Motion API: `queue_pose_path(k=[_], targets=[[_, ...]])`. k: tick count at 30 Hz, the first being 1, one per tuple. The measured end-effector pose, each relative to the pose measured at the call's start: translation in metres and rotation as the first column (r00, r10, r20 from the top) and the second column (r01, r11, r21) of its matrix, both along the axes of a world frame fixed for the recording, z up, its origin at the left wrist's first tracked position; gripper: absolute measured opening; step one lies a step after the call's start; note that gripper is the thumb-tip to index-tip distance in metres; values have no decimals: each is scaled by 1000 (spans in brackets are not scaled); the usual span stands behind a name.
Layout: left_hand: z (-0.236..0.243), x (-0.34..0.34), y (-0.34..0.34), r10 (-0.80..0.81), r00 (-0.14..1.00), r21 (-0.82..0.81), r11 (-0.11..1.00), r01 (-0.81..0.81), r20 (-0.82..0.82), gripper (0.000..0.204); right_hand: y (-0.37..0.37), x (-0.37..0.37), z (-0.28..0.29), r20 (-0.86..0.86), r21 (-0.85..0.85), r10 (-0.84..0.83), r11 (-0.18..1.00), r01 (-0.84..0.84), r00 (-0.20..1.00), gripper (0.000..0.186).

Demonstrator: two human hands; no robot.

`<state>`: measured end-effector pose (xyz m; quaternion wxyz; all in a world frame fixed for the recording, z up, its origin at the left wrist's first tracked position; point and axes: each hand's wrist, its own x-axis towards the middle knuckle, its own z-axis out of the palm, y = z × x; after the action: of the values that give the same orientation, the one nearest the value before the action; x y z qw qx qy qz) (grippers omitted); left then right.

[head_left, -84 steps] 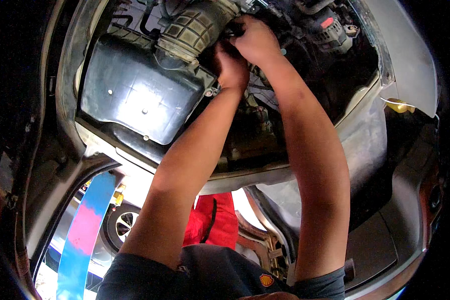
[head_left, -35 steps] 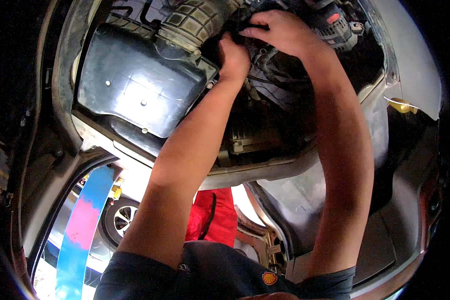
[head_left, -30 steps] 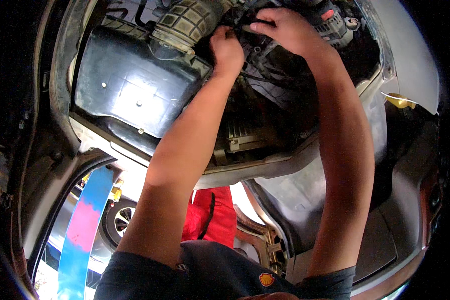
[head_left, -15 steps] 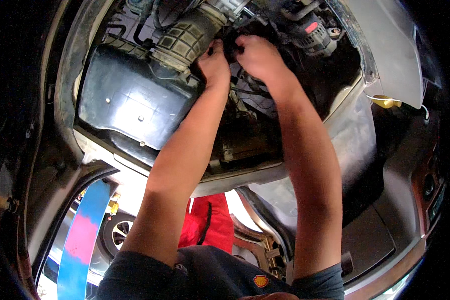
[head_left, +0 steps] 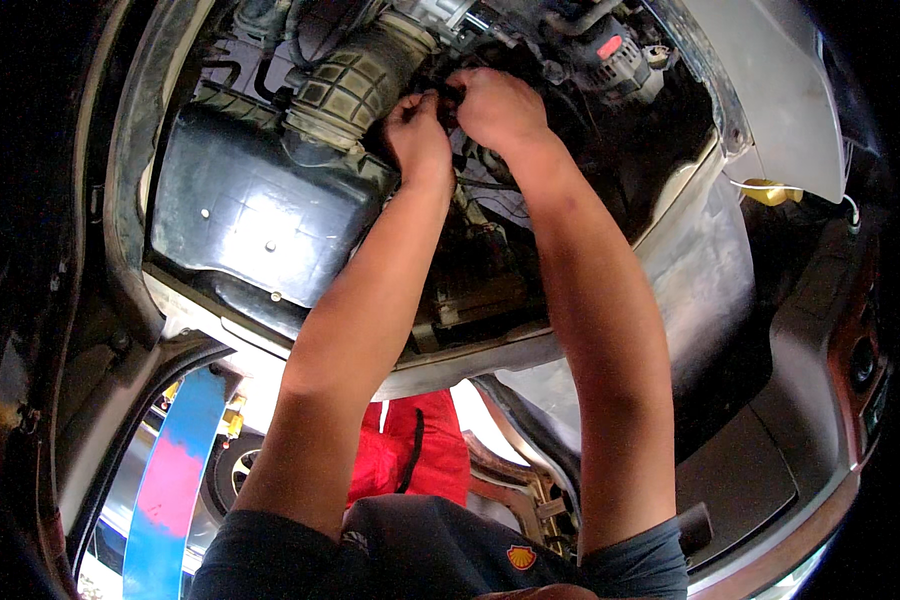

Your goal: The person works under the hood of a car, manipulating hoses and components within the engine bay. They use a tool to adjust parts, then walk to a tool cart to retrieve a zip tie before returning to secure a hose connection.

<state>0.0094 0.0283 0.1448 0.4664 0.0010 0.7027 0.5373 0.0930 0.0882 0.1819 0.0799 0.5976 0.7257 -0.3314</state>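
Both of my hands reach into an engine bay, close together beside a ribbed air intake hose (head_left: 355, 92). My left hand (head_left: 420, 145) is just right of the hose, thumb and fingertips pinched together at something dark and small. Against it, slightly farther in, my right hand (head_left: 502, 108) is curled with its back toward me. Its fingertips point at the same dark spot. Whatever lies between the fingers is hidden by shadow and by the hands. A black plastic air filter box (head_left: 260, 190) joins the hose on the left, near my left forearm.
An alternator (head_left: 618, 68) with a red mark sits at the far right of the bay. The metal rim (head_left: 470, 362) of the opening runs beneath my forearms. Grey trim panels (head_left: 740, 460) stand at right. Red cloth (head_left: 435, 440) and a blue-and-pink panel (head_left: 175, 480) show below.
The view has shifted slightly, so the engine parts sit a little farther left and up. My left fingertips have come together, closer to the right hand's fingers.
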Motion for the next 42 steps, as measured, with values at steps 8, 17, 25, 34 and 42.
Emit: queue_pose_path(k=[8, 17, 25, 34, 42], targets=[[1, -8, 3, 76, 869, -25, 997, -73, 489, 13, 0, 5, -1, -90, -76, 43, 996, -50, 995, 39], [-21, 1, -4, 30, 978, 116, 992, -55, 206, 13, 5, -7, 4, -144, 97, -23, 995, 37, 989, 34], [-9, 0, -2, -175, 982, 61, 983, 171, 65, 10, -3, -10, -17, -88, 213, -50, 975, 68, 995, 30], [-45, 0, -11, -327, 912, 38, 937, 346, -250, 10, 1, -8, -17, -66, 194, -46, 979, 58, 997, 27], [-31, 5, -9, -206, 959, 178, 954, 241, -194, 11, 3, -12, -11, -63, 173, -87, 980, 97, 994, 29]])
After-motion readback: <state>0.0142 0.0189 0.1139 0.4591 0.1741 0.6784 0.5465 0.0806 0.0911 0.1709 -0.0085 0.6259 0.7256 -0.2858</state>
